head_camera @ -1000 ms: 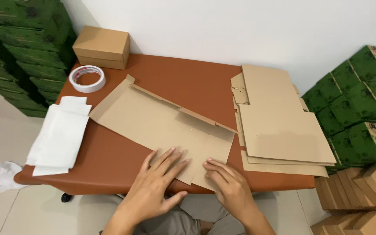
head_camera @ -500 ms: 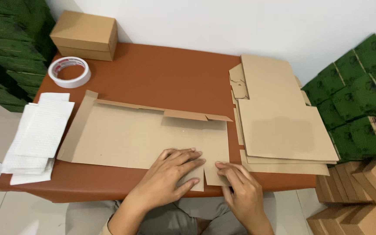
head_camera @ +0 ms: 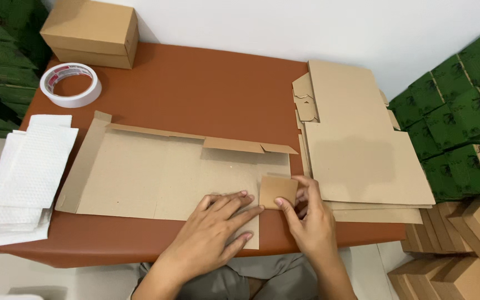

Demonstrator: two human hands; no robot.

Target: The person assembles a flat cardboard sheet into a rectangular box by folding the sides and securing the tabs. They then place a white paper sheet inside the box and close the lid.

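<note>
Head view, from the left edge across: a stack of white padded sheets (head_camera: 26, 172) lies far left of the hands, with a roll of white tape (head_camera: 71, 84) and a closed brown box (head_camera: 93, 32) well beyond it toward the wall. The flat cardboard blank (head_camera: 162, 178) spreads across the brown table (head_camera: 206, 83), its long rear flap partly raised. The left hand (head_camera: 215, 233) lies open and flat, fingers spread, pressing the blank's near right part. Just right of it, the right hand (head_camera: 309, 219) pinches a small square side flap (head_camera: 278, 191) of the blank between thumb and fingers, folded up off the table. Just beyond that hand lies a stack of flat cardboard blanks (head_camera: 362, 150); green boxes (head_camera: 456, 111) and brown boxes (head_camera: 462, 244) are piled farther right.
</note>
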